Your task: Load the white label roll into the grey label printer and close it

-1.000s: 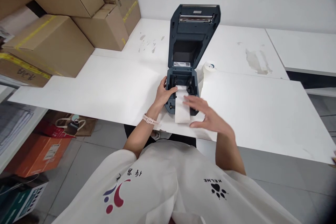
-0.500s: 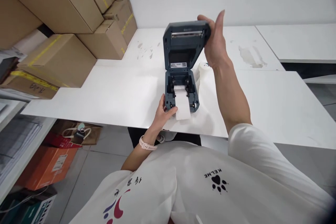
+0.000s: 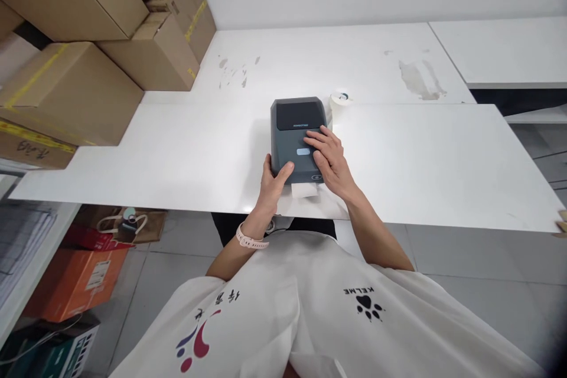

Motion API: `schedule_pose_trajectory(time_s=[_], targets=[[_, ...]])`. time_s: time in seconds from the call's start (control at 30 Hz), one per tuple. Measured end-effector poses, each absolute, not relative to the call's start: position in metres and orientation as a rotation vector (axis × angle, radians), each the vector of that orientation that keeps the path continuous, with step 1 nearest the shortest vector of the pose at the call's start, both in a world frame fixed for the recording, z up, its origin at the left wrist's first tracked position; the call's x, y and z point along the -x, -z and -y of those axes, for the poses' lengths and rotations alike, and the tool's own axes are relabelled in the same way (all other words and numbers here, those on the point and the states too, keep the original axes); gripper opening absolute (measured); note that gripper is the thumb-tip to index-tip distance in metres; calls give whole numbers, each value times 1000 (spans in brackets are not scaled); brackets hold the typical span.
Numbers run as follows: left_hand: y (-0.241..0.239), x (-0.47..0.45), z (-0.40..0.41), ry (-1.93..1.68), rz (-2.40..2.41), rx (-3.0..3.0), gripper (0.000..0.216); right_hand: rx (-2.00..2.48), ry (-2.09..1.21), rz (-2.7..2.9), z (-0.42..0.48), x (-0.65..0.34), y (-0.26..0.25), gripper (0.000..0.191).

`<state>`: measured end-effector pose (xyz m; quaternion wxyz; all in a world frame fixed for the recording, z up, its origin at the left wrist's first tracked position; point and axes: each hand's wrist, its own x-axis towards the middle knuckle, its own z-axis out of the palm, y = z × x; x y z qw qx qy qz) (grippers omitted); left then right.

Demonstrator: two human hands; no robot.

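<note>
A dark grey label printer [image 3: 293, 126] sits closed near the front edge of the white table [image 3: 177, 153]. My right hand [image 3: 328, 156] lies flat on its lid, fingers stretched out over the top. My left hand [image 3: 271, 184] grips the printer's front left corner, thumb on the lid. A strip of white label paper [image 3: 304, 190] sticks out of the printer's front slot between my hands. A white paper roll [image 3: 340, 101] stands just behind the printer on its right.
Cardboard boxes [image 3: 80, 82] are stacked on the table's left and back left. A second white table [image 3: 500, 50] stands at the right rear. Under the table on the left are an orange box [image 3: 71, 277] and a bag [image 3: 128, 223].
The printer's lid has come down from upright to shut under my right hand, which now rests on top. The paper strip shows shorter at the front. My left hand stayed at the front left corner.
</note>
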<state>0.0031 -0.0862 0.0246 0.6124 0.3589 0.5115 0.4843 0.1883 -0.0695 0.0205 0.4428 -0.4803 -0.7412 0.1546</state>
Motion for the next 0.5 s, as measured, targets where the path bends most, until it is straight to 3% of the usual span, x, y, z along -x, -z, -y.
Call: schedule_pose_trajectory(time_s=[0.27,0.37,0.43,0.5], targets=[[-16,3,85,-1165,-1219,-1014,83,1178,-355,1713,69,-180,-15,41],[-5,11,108,-1211,-1389,-1049,68,1162,-385,1681,71,-180,-16,37],[3,13,126,-1243,-1526,-1047,47,1155,-396,1660,71,-179,-17,34],[7,11,137,-1127,-1428,-1030,48,1150,-394,1652,72,-179,-17,31]])
